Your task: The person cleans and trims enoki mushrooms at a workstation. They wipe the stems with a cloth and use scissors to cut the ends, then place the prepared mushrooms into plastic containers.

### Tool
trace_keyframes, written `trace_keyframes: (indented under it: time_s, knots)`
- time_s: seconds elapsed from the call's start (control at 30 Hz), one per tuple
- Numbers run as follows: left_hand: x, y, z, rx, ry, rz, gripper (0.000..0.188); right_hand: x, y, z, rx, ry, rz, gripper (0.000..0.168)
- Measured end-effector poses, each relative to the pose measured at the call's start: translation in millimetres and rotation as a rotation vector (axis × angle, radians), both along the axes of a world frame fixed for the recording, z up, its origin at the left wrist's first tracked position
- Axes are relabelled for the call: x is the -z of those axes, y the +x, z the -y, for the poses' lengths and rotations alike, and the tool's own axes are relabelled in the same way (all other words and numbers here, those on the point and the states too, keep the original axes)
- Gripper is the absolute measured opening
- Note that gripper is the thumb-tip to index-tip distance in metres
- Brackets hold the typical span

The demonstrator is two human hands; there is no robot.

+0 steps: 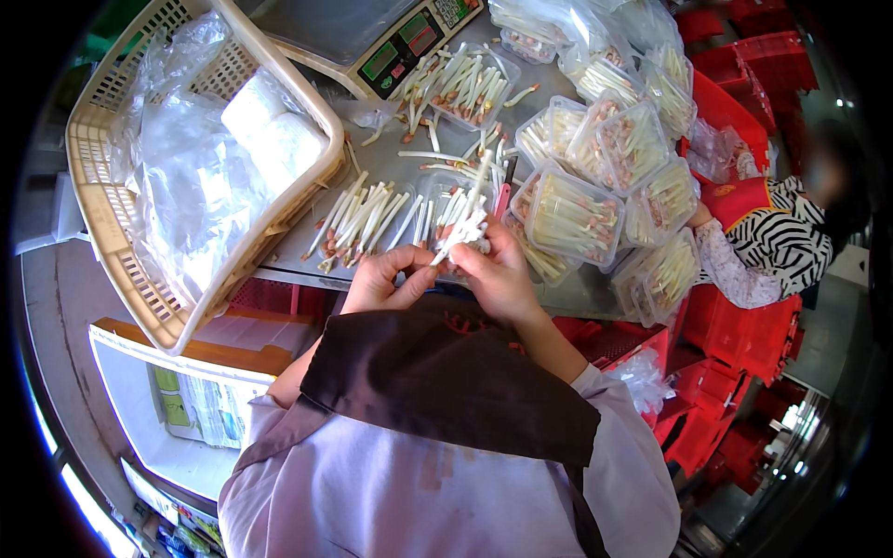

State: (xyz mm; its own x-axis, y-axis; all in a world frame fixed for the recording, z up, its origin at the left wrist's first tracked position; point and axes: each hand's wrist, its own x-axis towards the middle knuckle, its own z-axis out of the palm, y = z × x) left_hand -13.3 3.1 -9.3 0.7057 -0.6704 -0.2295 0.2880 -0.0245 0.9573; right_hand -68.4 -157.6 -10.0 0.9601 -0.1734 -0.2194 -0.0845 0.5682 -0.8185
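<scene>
My left hand (394, 275) pinches the lower tip of a white-stemmed sprout, apparently a peanut sprout, at the table's near edge. Against its stem, my right hand (502, 272) holds a crumpled white wad (469, 229), cloth or paper. Just beyond my hands, a clear plastic tray (453, 183) contains several sprouts and is partly hidden by them. More sprouts (363, 220) lie in a row left of it, pinkish-brown kernels towards me. A pink-handled tool (503, 199), probably a knife, rests beside the tray. Farther back is another filled clear tray (474, 87), with loose sprouts around it.
Filled clear boxes (575, 216) are stacked at right, some bagged. A beige plastic basket (335, 132) with plastic bags overhangs the table at left. Behind stands a digital scale (391, 59). Red crates (739, 335) and another person (753, 230) are on the right.
</scene>
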Motion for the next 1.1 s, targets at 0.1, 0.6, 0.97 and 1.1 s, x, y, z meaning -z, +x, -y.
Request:
trace_keyframes:
  time_s: [0.1, 0.6, 0.97, 1.1]
  knots:
    - [1.4, -0.3, 2.0, -0.053, 0.037, 0.207, 0.008, 3.0, -6.8, -1.5, -0.054, -0.072, -0.082, 0.016]
    - [2.3, 4.0, 3.2, -0.094, 0.17, 0.618, 0.014, 1.0, -8.9, -3.8, -0.039, -0.017, -0.096, 0.018]
    - [1.3, 13.1, 8.2, 0.039, 0.209, 0.984, 0.011, 10.8, -4.3, -10.6, -0.031, 0.123, -0.16, 0.014]
    - [1.6, 15.9, 6.0, 0.095, 0.185, 0.987, 0.011, 13.2, 1.5, 9.1, 0.123, 0.153, -0.192, 0.015]
